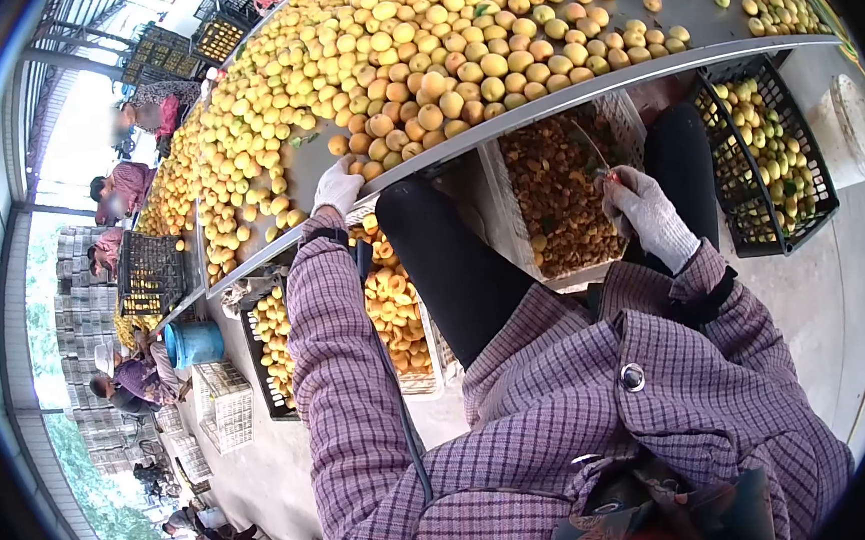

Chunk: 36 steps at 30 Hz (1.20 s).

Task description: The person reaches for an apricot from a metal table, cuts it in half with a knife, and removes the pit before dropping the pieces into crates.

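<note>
My left hand (336,186), in a white glove, is at the near edge of the metal table (310,165), beside the yellow-orange fruit (409,81) heaped on it. Its fingertips touch or nearly touch the nearest fruit; whether it holds one is hidden. My right hand (647,217), also gloved, is closed around the red handle of a thin metal tool (592,145) above a crate of brown pits (556,176). Below my left hand, a light crate (422,381) of halved orange fruit stands beside my left forearm.
A black crate (786,235) of fruit stands at the right, next to a white bucket (844,131). Another black crate (280,416) is left of my left arm. A blue bucket (194,343) and a white crate (226,405) are farther left. Several people sit along the far left.
</note>
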Tool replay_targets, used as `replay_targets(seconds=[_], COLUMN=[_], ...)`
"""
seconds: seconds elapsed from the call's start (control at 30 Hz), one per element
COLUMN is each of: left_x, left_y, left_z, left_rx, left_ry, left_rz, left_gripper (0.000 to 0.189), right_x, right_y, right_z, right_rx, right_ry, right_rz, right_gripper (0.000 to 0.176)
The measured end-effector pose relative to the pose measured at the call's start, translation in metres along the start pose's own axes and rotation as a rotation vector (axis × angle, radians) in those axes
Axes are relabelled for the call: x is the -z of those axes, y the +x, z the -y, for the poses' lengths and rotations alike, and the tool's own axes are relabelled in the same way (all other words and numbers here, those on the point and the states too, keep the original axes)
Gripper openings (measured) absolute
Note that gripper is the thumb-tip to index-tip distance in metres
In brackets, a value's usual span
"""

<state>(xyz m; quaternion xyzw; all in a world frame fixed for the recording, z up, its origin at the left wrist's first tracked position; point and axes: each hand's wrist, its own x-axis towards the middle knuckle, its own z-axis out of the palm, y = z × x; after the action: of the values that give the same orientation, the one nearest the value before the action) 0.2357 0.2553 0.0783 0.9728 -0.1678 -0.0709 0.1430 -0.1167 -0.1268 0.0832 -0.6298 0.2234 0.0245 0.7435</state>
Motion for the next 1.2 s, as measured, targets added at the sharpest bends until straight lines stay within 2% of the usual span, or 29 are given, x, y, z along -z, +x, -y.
replay_targets(seconds=[0.2,0.27,0.3,0.33,0.4,0.47,0.5,0.53,0.6,0.67,0.73,0.87,0.97,1.1,1.2], left_x=[-0.011,-0.014,-0.005,0.0,0.009,-0.002,-0.016,-0.031,-0.06,-0.088,-0.109,-0.121,-0.116,-0.117,-0.123], left_y=[-0.013,-0.011,-0.014,-0.019,-0.042,-0.068,-0.082,-0.094,-0.112,-0.124,-0.133,-0.15,-0.15,-0.149,-0.147], left_z=[-0.005,-0.005,-0.023,-0.037,-0.083,-0.133,-0.16,-0.184,-0.223,-0.256,-0.28,-0.301,-0.296,-0.293,-0.289], left_rx=[0.047,0.078,0.204,0.163,0.012,-0.167,-0.158,-0.147,-0.174,-0.14,-0.106,-0.121,-0.114,-0.09,0.0], left_ry=[-0.082,-0.333,-0.799,-1.055,-1.54,-1.853,-1.918,-1.986,-2.039,-2.076,-2.086,-1.958,-2.029,-1.962,-1.904], left_rz=[-0.181,-0.322,-0.268,-0.277,-0.091,0.177,0.227,0.284,0.531,0.623,0.643,0.645,0.765,0.737,0.697], left_gripper=[0.049,0.045,0.042,0.041,0.043,0.047,0.051,0.055,0.062,0.066,0.065,0.061,0.06,0.057,0.055], right_x=[-0.002,0.0,0.0,-0.001,-0.007,-0.016,-0.018,-0.023,-0.022,-0.018,-0.012,-0.002,-0.001,0.0,-0.003], right_y=[-0.001,-0.001,-0.001,-0.001,-0.003,-0.007,-0.009,-0.009,-0.009,-0.018,-0.032,-0.033,-0.029,-0.025,-0.03], right_z=[0.0,-0.001,0.001,0.004,0.01,0.018,0.022,0.02,0.011,0.015,0.029,0.013,0.017,0.012,0.016], right_rx=[-0.081,-0.046,-0.04,-0.051,-0.049,-0.007,0.0,0.058,0.24,0.267,0.225,0.122,0.011,0.017,0.029], right_ry=[0.017,0.038,0.04,0.036,-0.017,0.02,0.006,-0.078,-0.178,-0.268,-0.375,-0.523,-0.442,-0.427,-0.551], right_rz=[-0.001,-0.005,-0.017,-0.04,-0.07,-0.026,0.03,-0.005,-0.026,-0.08,-0.114,-0.153,-0.23,-0.116,-0.14], right_gripper=[0.02,0.021,0.021,0.022,0.023,0.023,0.025,0.027,0.026,0.025,0.024,0.027,0.027,0.027,0.025])
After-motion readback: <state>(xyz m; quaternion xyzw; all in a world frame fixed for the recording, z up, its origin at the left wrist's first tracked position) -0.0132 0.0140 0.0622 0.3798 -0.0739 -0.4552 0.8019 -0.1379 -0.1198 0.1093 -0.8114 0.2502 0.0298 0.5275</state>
